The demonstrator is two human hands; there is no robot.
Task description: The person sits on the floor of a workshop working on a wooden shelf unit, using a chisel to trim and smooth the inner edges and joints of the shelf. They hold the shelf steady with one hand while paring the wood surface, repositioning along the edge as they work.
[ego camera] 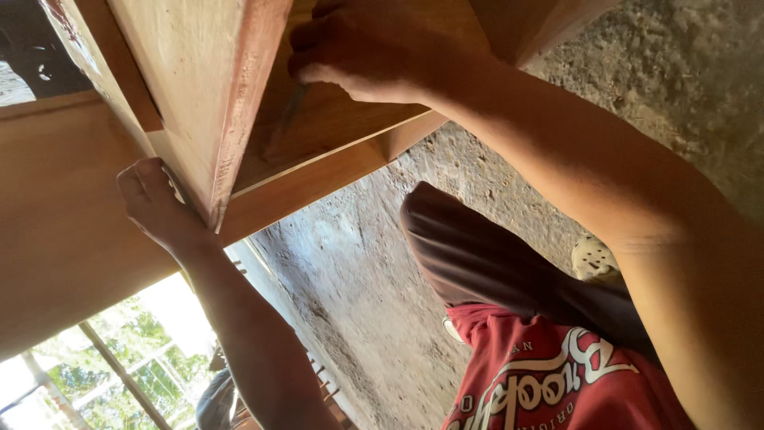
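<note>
A wooden frame of reddish-brown boards fills the upper left. My left hand is curled around the lower edge of a slanting board, gripping it from below. My right hand rests inside the frame on a recessed wooden panel. Its fingers are closed around a thin dark stick-like tool whose tip touches the panel. What kind of tool it is cannot be made out.
A wide wooden plank runs along the left. Rough dirt ground lies beneath. My red shirt, dark shorts and a light perforated shoe show at lower right. A railing with greenery is at lower left.
</note>
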